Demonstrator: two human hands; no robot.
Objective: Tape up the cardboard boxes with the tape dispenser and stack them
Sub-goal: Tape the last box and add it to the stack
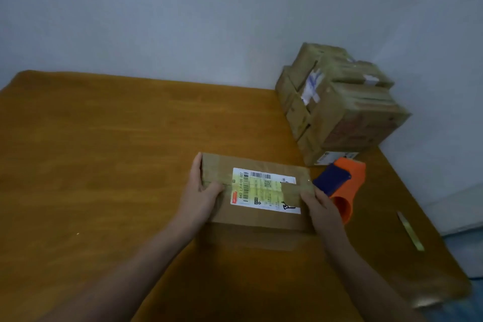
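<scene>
left hand [201,191] and right hand [320,206] clasping opposite ends of taped, labelled cardboard box [261,222] on wooden table [104,151], tape dispenser [342,185] just beside. likely stacking step: next, lift onto box stack [339,104] far right.

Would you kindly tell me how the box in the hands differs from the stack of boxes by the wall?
The box lies alone on the table, gripped at its ends by the left hand and right hand; the stack stands untouched at the far right corner. The box is one layer; the stack is several boxes high and slightly askew. Both are brown cardboard.
</scene>
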